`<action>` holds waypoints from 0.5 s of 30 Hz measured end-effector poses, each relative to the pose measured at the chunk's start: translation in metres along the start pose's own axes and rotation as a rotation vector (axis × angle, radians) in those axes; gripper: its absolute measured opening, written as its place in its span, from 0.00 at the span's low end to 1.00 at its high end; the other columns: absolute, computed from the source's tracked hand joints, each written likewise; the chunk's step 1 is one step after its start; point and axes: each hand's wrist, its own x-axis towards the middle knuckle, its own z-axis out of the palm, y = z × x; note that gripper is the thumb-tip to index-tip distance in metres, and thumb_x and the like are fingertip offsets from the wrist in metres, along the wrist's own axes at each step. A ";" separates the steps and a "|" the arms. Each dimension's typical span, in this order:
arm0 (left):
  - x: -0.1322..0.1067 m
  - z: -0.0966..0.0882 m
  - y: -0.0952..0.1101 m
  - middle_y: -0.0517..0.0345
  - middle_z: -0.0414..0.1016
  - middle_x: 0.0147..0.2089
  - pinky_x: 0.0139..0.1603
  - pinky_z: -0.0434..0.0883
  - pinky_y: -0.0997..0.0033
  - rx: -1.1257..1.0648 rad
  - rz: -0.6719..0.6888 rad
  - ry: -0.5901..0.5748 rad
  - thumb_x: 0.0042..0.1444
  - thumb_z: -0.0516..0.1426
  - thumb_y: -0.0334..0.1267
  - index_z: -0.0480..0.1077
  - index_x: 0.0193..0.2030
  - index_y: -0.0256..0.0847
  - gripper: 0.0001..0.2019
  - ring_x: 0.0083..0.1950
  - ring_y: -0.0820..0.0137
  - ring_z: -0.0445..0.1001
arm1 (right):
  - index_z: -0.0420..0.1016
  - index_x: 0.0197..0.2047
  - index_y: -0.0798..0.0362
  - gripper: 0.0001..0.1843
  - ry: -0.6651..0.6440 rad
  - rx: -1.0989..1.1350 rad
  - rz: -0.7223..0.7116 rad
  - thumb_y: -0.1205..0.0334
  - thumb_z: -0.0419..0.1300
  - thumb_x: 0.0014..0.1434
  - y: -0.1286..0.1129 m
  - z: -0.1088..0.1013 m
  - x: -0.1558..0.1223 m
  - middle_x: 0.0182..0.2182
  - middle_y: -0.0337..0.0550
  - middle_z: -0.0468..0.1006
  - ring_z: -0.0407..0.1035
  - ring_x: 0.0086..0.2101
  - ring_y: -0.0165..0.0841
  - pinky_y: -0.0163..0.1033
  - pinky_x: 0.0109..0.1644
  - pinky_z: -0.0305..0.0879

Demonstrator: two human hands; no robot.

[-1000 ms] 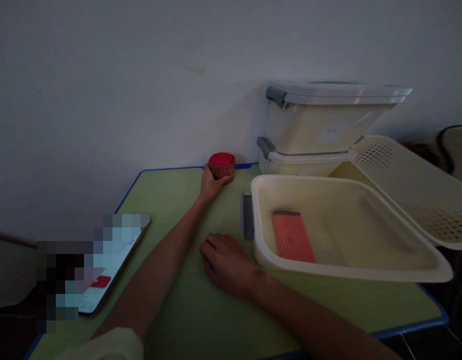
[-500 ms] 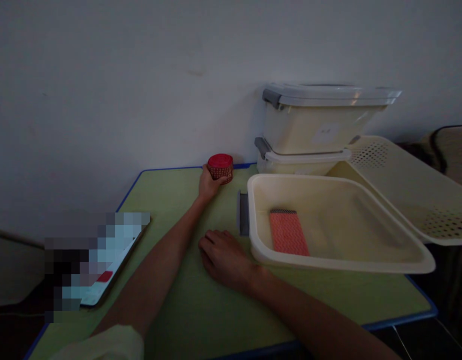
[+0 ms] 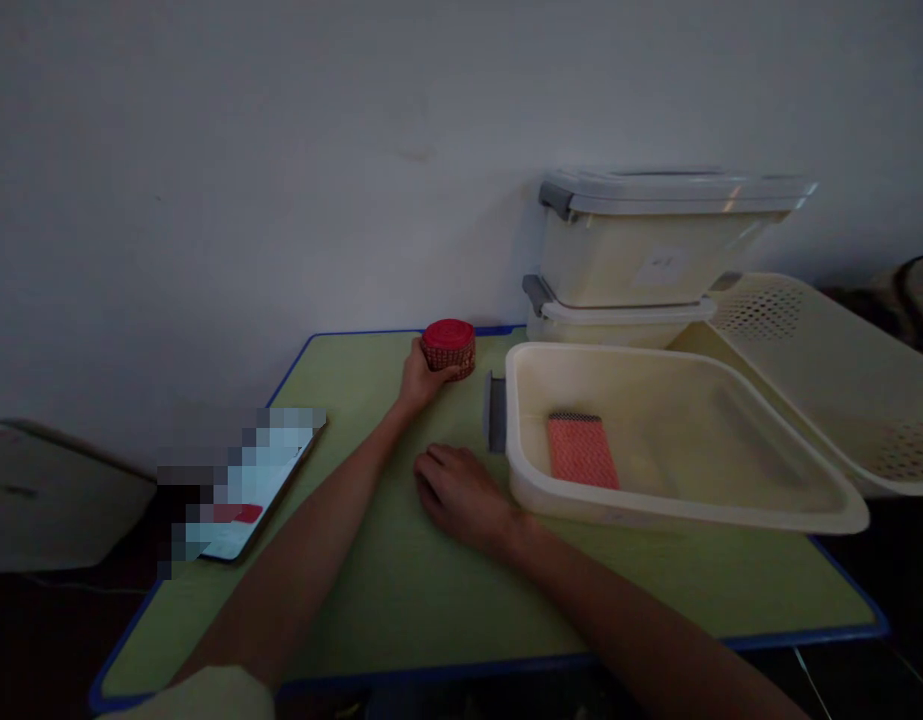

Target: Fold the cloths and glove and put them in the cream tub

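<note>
At the far side of the table, my left hand is closed around the left and near side of a round, red-topped thing with a dark red checked side. It looks like a small round box or a coiled strap; which one I cannot tell. My right hand rests on the green tabletop, its fingers curled in a loose fist with nothing seen in them. Just right of that hand stands an open cream plastic box. A flat pink-red patterned scrubbing pad with a dark edge lies inside.
Two lidded boxes, an upper one and a lower one, are stacked behind the open box. A perforated cream basket leans at the right. A phone-like screen, partly blurred out, lies at the left edge. A wall rises behind.
The red-topped thing has come slightly nearer to me, still in my left hand. My right hand stays resting in about the same spot. The whole view has shifted a little.
</note>
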 end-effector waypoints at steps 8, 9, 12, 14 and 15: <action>-0.021 -0.026 0.001 0.45 0.71 0.49 0.55 0.66 0.56 -0.011 -0.002 -0.063 0.34 0.66 0.30 0.61 0.47 0.36 0.31 0.55 0.56 0.68 | 0.66 0.37 0.56 0.05 0.003 0.067 0.052 0.70 0.51 0.57 0.000 -0.002 -0.001 0.35 0.45 0.68 0.63 0.36 0.33 0.39 0.41 0.58; -0.024 -0.030 0.001 0.45 0.71 0.50 0.56 0.66 0.55 -0.022 0.003 -0.085 0.34 0.66 0.31 0.61 0.48 0.36 0.31 0.55 0.56 0.68 | 0.66 0.37 0.56 0.05 0.006 0.077 0.054 0.71 0.51 0.57 0.000 -0.002 -0.001 0.35 0.45 0.68 0.63 0.36 0.34 0.39 0.42 0.59; -0.035 -0.045 0.000 0.44 0.70 0.52 0.57 0.64 0.55 -0.073 0.026 -0.166 0.35 0.66 0.33 0.61 0.50 0.36 0.32 0.55 0.57 0.68 | 0.65 0.39 0.57 0.07 0.037 0.123 0.052 0.72 0.51 0.56 0.000 0.000 -0.002 0.37 0.46 0.68 0.63 0.39 0.35 0.40 0.44 0.60; -0.041 -0.053 0.000 0.44 0.70 0.53 0.58 0.64 0.56 -0.114 0.042 -0.207 0.36 0.66 0.33 0.61 0.51 0.36 0.33 0.55 0.58 0.69 | 0.64 0.40 0.57 0.09 0.072 0.162 0.061 0.72 0.51 0.55 0.000 0.001 -0.002 0.38 0.47 0.68 0.63 0.40 0.36 0.41 0.45 0.60; -0.045 -0.057 0.000 0.44 0.70 0.53 0.58 0.64 0.56 -0.134 0.045 -0.225 0.36 0.66 0.34 0.61 0.52 0.36 0.34 0.54 0.59 0.69 | 0.64 0.40 0.57 0.09 0.089 0.184 0.071 0.72 0.51 0.54 0.001 0.001 -0.003 0.39 0.48 0.68 0.62 0.41 0.36 0.41 0.46 0.61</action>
